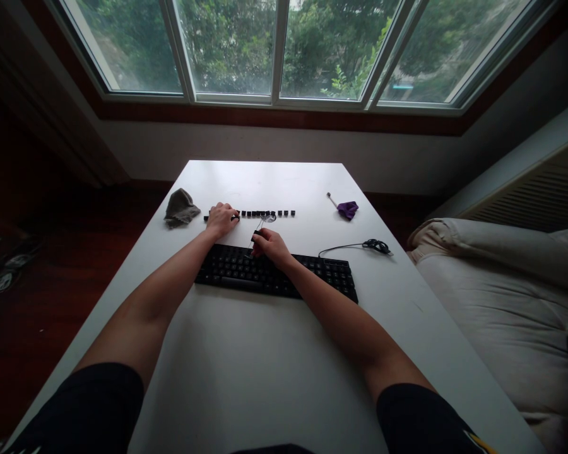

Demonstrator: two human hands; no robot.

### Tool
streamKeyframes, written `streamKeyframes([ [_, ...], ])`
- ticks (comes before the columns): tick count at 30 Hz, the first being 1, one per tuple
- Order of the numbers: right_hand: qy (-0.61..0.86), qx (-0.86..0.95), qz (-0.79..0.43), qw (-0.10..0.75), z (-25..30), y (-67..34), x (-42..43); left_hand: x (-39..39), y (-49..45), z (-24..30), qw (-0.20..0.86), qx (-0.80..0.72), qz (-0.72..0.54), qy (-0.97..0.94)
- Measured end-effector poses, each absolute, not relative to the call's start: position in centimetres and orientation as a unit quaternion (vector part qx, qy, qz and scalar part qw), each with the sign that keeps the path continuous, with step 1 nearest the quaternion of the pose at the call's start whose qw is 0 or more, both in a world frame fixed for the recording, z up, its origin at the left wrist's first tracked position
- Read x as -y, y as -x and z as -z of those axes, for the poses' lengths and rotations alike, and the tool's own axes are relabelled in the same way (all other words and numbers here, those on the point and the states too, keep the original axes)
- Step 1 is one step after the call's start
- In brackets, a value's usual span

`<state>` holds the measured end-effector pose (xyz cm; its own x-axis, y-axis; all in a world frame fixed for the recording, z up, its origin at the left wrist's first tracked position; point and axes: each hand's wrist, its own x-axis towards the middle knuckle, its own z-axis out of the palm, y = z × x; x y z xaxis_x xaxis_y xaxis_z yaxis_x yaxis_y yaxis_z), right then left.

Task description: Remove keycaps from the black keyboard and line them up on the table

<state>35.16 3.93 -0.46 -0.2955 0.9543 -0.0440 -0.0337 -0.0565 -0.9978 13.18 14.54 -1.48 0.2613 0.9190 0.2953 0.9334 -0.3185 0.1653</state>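
Observation:
A black keyboard [284, 274] lies across the white table [274, 366]. Behind it runs a row of several loose black keycaps [267, 214]. My left hand [221, 219] rests with curled fingers on the left end of that row, touching a keycap there. My right hand [271, 245] sits over the keyboard's back edge, closed on a thin wire keycap puller [263, 224] whose loop points up toward the row. A keycap seems caught at the fingertips of my right hand, though it is too small to be sure.
A crumpled grey cloth [180, 207] lies at the table's left edge. A small brush with purple bristles [344, 207] sits at the back right. The keyboard's coiled black cable [375, 246] lies to the right. A cream sofa [502, 296] stands beside the table's right side.

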Motion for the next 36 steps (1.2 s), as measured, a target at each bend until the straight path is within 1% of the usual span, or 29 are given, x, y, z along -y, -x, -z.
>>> streamKeyframes([
  [20,0.416,0.541,-0.592,0.429,0.4,-35.2,-4.0,-13.1,-12.1,1.3,0.028,0.586,0.2,0.784],
  [28,0.406,0.572,-0.551,0.452,-1.0,-35.3,-4.2,-12.5,-10.9,1.8,0.021,0.599,0.205,0.773],
  [36,0.428,0.583,-0.535,0.437,0.4,-35.3,-4.4,-13.2,-12.1,0.6,-0.001,0.595,0.188,0.782],
])
